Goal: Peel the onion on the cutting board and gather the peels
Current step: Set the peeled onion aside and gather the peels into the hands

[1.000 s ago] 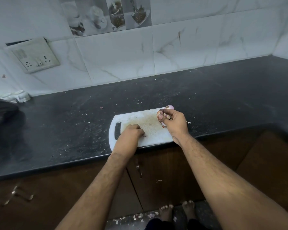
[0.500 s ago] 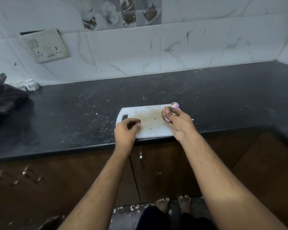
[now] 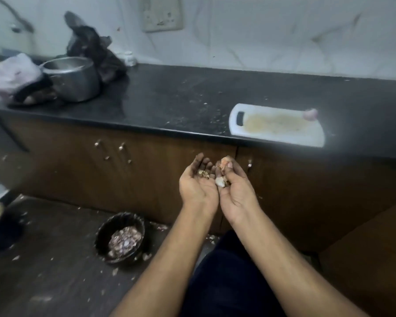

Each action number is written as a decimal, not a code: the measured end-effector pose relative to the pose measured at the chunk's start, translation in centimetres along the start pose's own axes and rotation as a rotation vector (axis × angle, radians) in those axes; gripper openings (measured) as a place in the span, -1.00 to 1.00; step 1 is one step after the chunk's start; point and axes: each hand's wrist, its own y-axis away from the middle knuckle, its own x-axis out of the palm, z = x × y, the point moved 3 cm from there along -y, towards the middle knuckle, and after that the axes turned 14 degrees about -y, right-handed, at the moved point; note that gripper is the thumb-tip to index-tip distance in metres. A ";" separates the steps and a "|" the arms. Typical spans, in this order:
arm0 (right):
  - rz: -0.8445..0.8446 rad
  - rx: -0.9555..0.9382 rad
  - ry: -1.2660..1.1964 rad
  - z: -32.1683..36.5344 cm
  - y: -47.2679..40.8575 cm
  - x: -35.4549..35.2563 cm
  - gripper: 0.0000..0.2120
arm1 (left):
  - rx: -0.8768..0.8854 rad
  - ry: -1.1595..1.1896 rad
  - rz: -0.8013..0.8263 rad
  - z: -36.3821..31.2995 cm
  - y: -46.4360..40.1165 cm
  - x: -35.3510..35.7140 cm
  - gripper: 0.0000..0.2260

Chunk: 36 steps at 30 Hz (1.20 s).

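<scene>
Onion on board – well apart from both hands, peels cupped.

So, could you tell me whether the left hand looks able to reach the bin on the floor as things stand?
Probably yes. The left hand is cupped palm-up with peel scraps, and the bin sits open below and to its left, with nothing between them. It would have to lower and tip.
</scene>
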 end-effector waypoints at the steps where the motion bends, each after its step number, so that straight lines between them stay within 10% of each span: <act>1: -0.008 0.041 -0.026 -1.3 0.5 -0.1 -0.83 | 0.031 0.016 -0.015 -0.7 0.6 -0.7 -0.74; 13: 0.006 0.349 0.045 -11.5 2.7 2.0 -0.76 | 0.321 0.071 -0.174 -8.1 -0.3 -8.5 -0.66; 36: -0.320 0.831 0.731 -41.8 -16.6 -4.9 -0.40 | 0.390 0.387 -0.958 -20.5 -20.4 -33.0 -0.22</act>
